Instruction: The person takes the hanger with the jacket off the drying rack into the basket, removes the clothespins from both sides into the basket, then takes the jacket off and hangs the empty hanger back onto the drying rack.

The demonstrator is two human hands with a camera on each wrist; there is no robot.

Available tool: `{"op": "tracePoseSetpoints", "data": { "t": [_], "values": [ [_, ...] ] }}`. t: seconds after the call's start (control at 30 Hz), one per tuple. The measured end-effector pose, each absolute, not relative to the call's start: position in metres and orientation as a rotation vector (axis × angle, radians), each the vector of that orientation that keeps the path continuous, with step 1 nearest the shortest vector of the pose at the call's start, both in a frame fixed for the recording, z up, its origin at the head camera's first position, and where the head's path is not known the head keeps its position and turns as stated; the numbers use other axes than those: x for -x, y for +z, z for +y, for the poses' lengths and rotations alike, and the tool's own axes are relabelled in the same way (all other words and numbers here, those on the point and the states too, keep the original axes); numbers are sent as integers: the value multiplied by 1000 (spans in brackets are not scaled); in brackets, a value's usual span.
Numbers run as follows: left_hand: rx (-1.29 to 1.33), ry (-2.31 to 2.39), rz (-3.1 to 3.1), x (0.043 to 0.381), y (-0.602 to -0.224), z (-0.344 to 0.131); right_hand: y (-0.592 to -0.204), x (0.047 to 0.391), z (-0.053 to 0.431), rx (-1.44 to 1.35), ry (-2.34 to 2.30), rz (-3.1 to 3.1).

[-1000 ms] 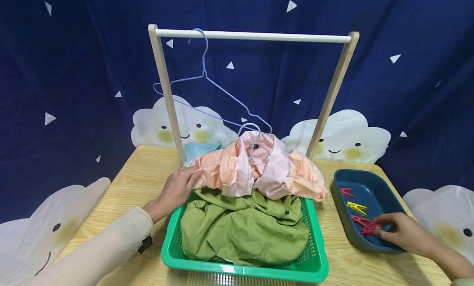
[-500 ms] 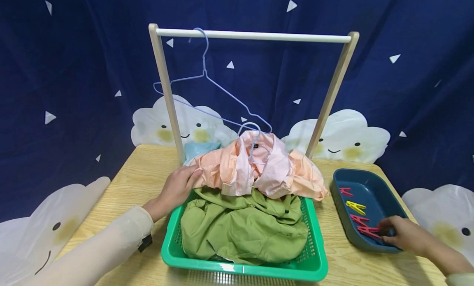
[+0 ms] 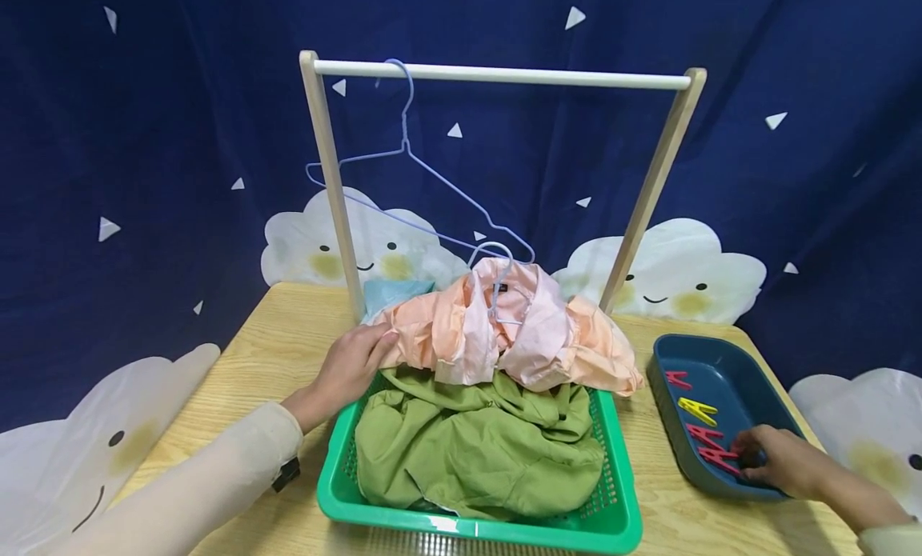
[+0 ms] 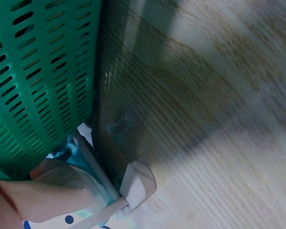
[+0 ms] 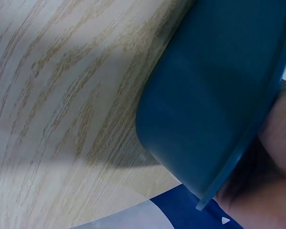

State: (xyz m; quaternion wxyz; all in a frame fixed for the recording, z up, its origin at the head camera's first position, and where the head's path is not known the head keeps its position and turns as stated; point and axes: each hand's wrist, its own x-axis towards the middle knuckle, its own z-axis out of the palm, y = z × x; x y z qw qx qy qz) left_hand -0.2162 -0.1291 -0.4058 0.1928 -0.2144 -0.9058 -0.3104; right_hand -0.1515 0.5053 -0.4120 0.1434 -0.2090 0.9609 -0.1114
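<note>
In the head view my left hand [image 3: 353, 364] grips the left sleeve end of a peach-and-pink shirt [image 3: 536, 332], thumb on top of the cloth. A white hanger [image 3: 493, 246] sits inside its collar. The shirt lies over the back of a green basket [image 3: 623, 476], above an olive-green garment [image 3: 483, 460]. At the right, my right hand [image 3: 781, 460] reaches into a dark blue tray [image 3: 727, 350], fingers bent down around something dark blue that is mostly hidden. Red clothespins [image 3: 716, 456] and a yellow clothespin [image 3: 697, 410] lie beside its fingertips.
A wooden rack [image 3: 504, 74] with a white bar stands behind the basket. From the bar hangs a bare lilac hanger [image 3: 461, 192]. Light blue cloth [image 3: 392, 292] lies at the rack's left foot. A dark blue curtain [image 3: 547, 28] closes off the back.
My right hand has let go of a red clothespin, which now lies by the other red one, and has shifted slightly right within the tray. My left hand keeps its hold on the sleeve.
</note>
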Motion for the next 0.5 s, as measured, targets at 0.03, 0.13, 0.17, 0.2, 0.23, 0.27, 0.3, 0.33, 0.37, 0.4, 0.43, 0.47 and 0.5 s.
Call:
{"op": "tracePoseSetpoints", "data": {
  "t": [0.03,0.13,0.17,0.2,0.23,0.27,0.3,0.33,0.37,0.4,0.43,0.47,0.5],
  "values": [
    [603,-871,-2542,216,-406,-129,-412,151,505,601,-314,2772],
    [606,-874,-2536,216,-406,-129,-413,151,505,594,-298,2771],
    [604,-875,-2534,216,-406,-129,-412,152,504,587,-299,2766],
    [603,-875,-2533,216,-406,-129,-412,152,504,583,-300,2765],
    [603,-876,-2532,216,-406,-129,-411,151,504,574,-301,2763],
    [602,-875,-2533,216,-406,-129,-411,151,504,554,-306,2759],
    [601,-875,-2535,216,-406,-129,-409,150,504,534,-313,2754],
    [601,-874,-2539,217,-406,-129,-408,150,503,512,-318,2753],
    [600,-873,-2543,217,-406,-129,-407,149,503,488,-323,2755],
    [599,-873,-2547,217,-406,-129,-406,149,502,463,-324,2764],
    [598,-873,-2550,217,-406,-128,-404,148,502,432,-320,2776],
    [599,-872,-2554,217,-405,-128,-403,147,501,411,-314,2794],
    [599,-871,-2557,217,-405,-128,-401,146,501,408,-302,2821]
  ]
}}
